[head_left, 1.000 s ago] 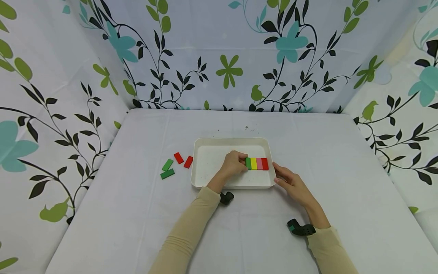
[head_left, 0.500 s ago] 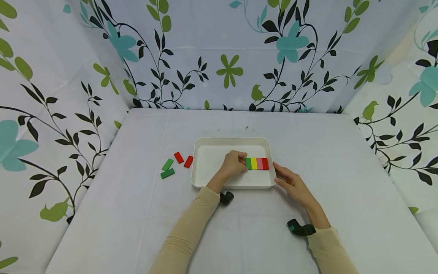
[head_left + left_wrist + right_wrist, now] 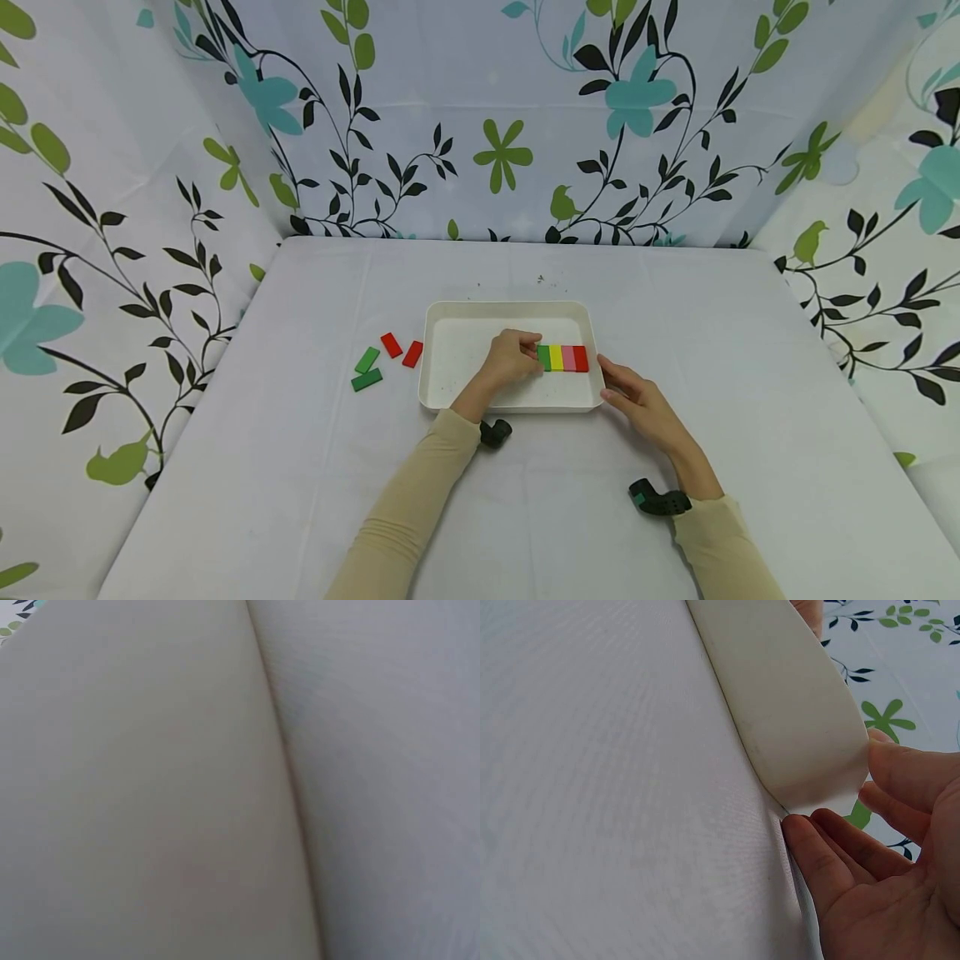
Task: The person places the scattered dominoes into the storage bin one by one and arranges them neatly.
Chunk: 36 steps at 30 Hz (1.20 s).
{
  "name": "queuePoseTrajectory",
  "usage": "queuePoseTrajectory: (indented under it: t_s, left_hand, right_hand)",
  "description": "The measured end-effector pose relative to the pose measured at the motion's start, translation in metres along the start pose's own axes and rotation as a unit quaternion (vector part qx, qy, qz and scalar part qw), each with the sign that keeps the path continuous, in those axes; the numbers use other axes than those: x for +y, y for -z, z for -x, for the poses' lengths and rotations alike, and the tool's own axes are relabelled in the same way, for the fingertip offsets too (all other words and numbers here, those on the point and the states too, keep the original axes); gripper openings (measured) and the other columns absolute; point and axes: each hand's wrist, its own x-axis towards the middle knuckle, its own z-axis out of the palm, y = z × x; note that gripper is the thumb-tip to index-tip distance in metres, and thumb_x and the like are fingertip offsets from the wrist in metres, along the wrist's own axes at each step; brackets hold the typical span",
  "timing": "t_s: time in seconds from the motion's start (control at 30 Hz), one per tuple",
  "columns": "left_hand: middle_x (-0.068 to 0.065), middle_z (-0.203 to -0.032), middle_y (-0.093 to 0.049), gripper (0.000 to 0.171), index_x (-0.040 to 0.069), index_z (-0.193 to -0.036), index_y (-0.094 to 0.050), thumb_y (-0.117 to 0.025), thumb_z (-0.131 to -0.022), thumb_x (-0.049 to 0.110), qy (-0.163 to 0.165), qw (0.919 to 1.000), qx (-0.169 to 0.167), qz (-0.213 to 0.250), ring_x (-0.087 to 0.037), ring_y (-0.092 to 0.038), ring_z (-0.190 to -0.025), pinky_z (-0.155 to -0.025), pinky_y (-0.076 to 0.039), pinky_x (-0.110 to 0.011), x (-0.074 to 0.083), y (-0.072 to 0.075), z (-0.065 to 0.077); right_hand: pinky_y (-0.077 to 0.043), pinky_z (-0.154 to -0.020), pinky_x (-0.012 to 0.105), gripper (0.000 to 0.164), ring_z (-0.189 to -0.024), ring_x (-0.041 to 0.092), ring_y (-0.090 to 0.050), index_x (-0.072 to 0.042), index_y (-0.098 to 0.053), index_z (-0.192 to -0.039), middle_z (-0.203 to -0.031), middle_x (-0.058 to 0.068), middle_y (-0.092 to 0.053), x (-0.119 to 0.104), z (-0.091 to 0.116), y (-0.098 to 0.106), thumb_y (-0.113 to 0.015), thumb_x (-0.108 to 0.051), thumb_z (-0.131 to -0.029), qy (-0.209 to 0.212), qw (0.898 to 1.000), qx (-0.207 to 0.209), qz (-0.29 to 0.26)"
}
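My left hand reaches into the white tray, its fingers bent at the green block, which they appear to pinch at its ends. That block forms the left end of a flat row, followed by a yellow block, a pink block and a red block. The fingertips partly cover the green one. At the tray's right end, my right hand touches the wall and corner with fairly straight fingers; the right wrist view shows its thumb against the rim.
Left of the tray, two red blocks and two green blocks lie loose on the white tablecloth. Patterned curtains surround the table at the back and sides. The left wrist view holds only blurred pale surfaces.
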Motion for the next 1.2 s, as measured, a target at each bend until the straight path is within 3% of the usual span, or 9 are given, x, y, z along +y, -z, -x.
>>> queuePoseTrajectory:
  t_s: [0.17,0.33,0.5,0.67,0.8,0.93,1.07,1.2]
  left_hand:
    - [-0.01,-0.1,-0.065,0.052,0.003,-0.126,-0.065,-0.079,-0.076,-0.003,-0.015,0.9999,-0.002,0.007,-0.016,-0.056,-0.085,-0.074,-0.05,-0.022,-0.003,0.003,-0.001]
    - [-0.015,-0.111,-0.066,0.054,0.003,-0.131,-0.062,-0.077,-0.079,0.001,-0.065,0.9974,-0.009,0.028,-0.019,-0.061,-0.091,-0.072,-0.049,-0.021,0.0,0.021,0.008]
    - [-0.019,-0.119,-0.063,0.053,0.007,-0.134,-0.06,-0.076,-0.083,0.006,-0.124,0.9914,0.014,0.041,-0.025,-0.063,-0.099,-0.07,-0.047,-0.022,0.016,0.064,0.03]
    - [-0.02,-0.118,-0.062,0.047,0.004,-0.13,-0.062,-0.074,-0.085,0.005,-0.17,0.9813,0.084,0.033,-0.029,-0.063,-0.1,-0.076,-0.052,-0.025,0.018,0.12,0.058]
    - [-0.019,-0.121,-0.061,0.045,0.004,-0.13,-0.061,-0.073,-0.087,0.008,-0.158,0.9774,0.139,0.017,-0.029,-0.061,-0.104,-0.084,-0.052,-0.025,0.003,0.161,0.077]
    - [-0.018,-0.123,-0.059,0.045,0.005,-0.131,-0.059,-0.072,-0.089,0.013,-0.133,0.9756,0.175,-0.001,-0.03,-0.058,-0.109,-0.084,-0.048,-0.018,-0.022,0.193,0.09]
    - [-0.019,-0.125,-0.057,0.048,0.003,-0.135,-0.056,-0.069,-0.09,0.01,-0.116,0.9763,0.183,0.001,-0.033,-0.055,-0.112,-0.081,-0.044,-0.011,-0.053,0.215,0.099]
    - [-0.022,-0.13,-0.052,0.05,0.0,-0.139,-0.051,-0.066,-0.091,0.004,-0.086,0.9819,0.168,0.011,-0.03,-0.055,-0.112,-0.078,-0.045,-0.008,-0.085,0.23,0.101]
  right_hand:
    - [-0.037,-0.097,0.005,0.057,-0.14,0.045,-0.033,0.0,-0.035,-0.15,-0.153,0.025,-0.034,0.001,-0.001,-0.002,-0.057,-0.008,-0.098,0.001,1.0,-0.001,-0.002]
    - [-0.037,-0.098,0.005,0.057,-0.139,0.045,-0.033,0.001,-0.035,-0.149,-0.152,0.025,-0.035,0.002,-0.001,-0.003,-0.058,-0.008,-0.098,0.002,1.0,-0.001,-0.003]
    - [-0.037,-0.098,0.006,0.057,-0.139,0.046,-0.034,0.0,-0.035,-0.149,-0.152,0.025,-0.036,0.003,-0.001,-0.004,-0.058,-0.008,-0.098,0.005,1.0,0.0,-0.001]
    - [-0.037,-0.097,0.005,0.057,-0.138,0.046,-0.035,0.0,-0.035,-0.149,-0.153,0.025,-0.035,0.002,-0.002,-0.002,-0.058,-0.007,-0.097,0.007,1.0,0.0,0.009]
    - [-0.036,-0.097,0.004,0.057,-0.138,0.046,-0.035,0.0,-0.035,-0.149,-0.153,0.025,-0.035,0.001,-0.002,-0.001,-0.057,-0.006,-0.097,0.004,1.0,0.002,0.016]
    - [-0.036,-0.097,0.004,0.056,-0.137,0.048,-0.035,0.001,-0.035,-0.149,-0.151,0.027,-0.036,0.0,0.0,0.0,-0.057,-0.006,-0.097,0.011,1.0,0.003,0.019]
    - [-0.036,-0.097,0.004,0.056,-0.137,0.048,-0.035,0.001,-0.035,-0.149,-0.151,0.027,-0.036,-0.001,0.0,0.0,-0.056,-0.006,-0.098,0.012,1.0,0.003,0.017]
    - [-0.036,-0.097,0.004,0.056,-0.138,0.047,-0.035,0.001,-0.035,-0.149,-0.151,0.027,-0.036,0.0,0.0,-0.001,-0.056,-0.006,-0.098,0.01,1.0,0.003,0.014]
